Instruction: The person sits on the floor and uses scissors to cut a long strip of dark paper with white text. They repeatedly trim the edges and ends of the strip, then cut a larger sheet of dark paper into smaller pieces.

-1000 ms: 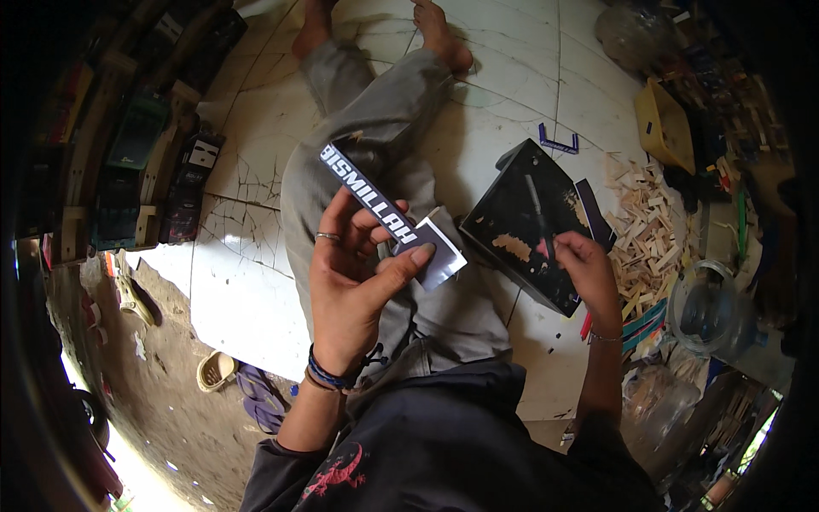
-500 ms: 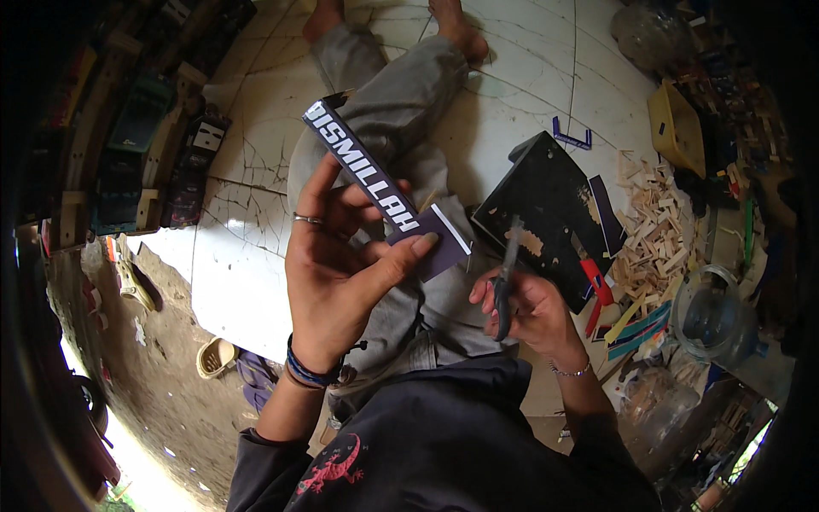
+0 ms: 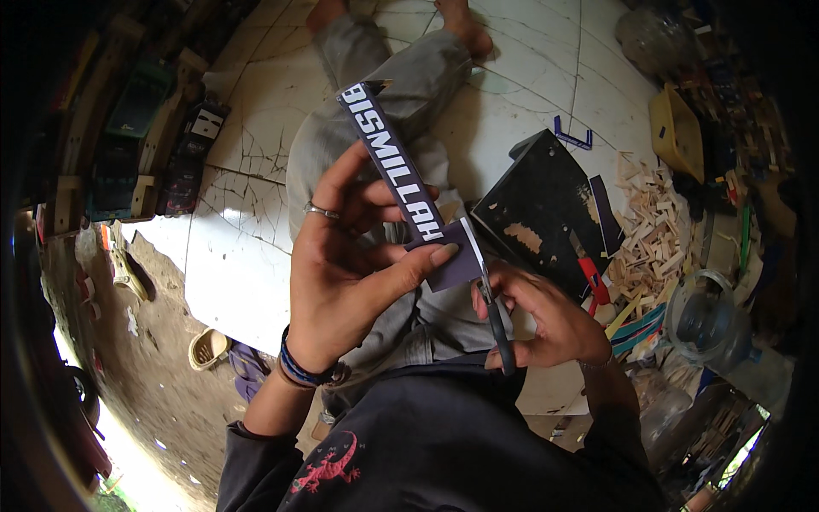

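My left hand (image 3: 363,269) pinches a slim bar wrapped in dark purple printed paper (image 3: 394,166) with large white lettering. The thumb presses on its near end, where a loose purple flap (image 3: 456,260) with a white edge sticks out to the right. Black-handled scissors (image 3: 498,333) are held in my right hand (image 3: 554,324), fingers and thumb at the handles. Their blades point up and meet the flap's right corner; whether they have cut into it I cannot tell. At the bar's far end, a short dark piece sticks out to the right.
Right of my legs lies a black board (image 3: 533,200) with a red-handled knife (image 3: 592,277) on it. Beyond are a heap of small wood pieces (image 3: 653,213), a yellow tub (image 3: 674,132) and a clear plastic container (image 3: 708,311). A purple U-shaped piece (image 3: 573,138) rests on the tiles.
The scissors have come up from below right, and their blades now meet the flap's edge. My left hand has shifted the bar slightly right and turned it more upright.
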A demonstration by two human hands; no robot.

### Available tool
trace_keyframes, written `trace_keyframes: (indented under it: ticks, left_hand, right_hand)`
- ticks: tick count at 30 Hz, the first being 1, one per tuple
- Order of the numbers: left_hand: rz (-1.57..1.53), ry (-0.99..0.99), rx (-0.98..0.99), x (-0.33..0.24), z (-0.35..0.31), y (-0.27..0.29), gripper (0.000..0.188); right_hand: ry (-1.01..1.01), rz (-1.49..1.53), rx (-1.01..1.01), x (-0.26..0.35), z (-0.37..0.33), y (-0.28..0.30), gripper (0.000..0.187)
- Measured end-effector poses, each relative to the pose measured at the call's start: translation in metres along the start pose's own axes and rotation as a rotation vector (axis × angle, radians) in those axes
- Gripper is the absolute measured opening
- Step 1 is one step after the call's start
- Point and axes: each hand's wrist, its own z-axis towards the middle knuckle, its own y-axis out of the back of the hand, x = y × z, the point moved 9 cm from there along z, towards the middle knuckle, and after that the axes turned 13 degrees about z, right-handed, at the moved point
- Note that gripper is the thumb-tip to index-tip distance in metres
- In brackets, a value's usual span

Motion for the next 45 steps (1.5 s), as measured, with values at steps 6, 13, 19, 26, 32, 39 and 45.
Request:
trace_keyframes:
  ticks: [6,13,19,26,32,39,45]
  left_hand:
    - [-0.024,-0.003,0.006,0.001,0.001,-0.004,0.093]
    - [-0.029,-0.009,0.019,0.0,0.002,-0.005,0.092]
    - [-0.025,0.031,0.007,0.002,0.003,-0.002,0.096]
    - [-0.071,0.046,0.0,0.003,0.004,0.001,0.096]
    - [-0.016,0.035,-0.005,0.002,0.004,0.002,0.096]
    - [-0.03,0.036,0.002,0.003,0.004,0.002,0.096]
    - [-0.074,0.036,0.048,0.006,0.004,0.0,0.095]
  right_hand:
    - [-0.094,-0.001,0.024,-0.01,-0.002,0.0,0.086]
    - [-0.119,0.029,0.019,-0.018,-0.004,0.001,0.096]
    - [-0.131,0.009,-0.043,-0.02,-0.008,0.004,0.092]
    - [-0.051,0.038,-0.021,-0.011,-0.004,0.003,0.042]
    - [-0.06,-0.011,-0.047,-0.011,-0.004,0.004,0.044]
    - [-0.072,-0.037,-0.063,-0.01,-0.002,0.003,0.03]
    - [-0.035,-0.049,-0.047,-0.007,-0.001,0.003,0.028]
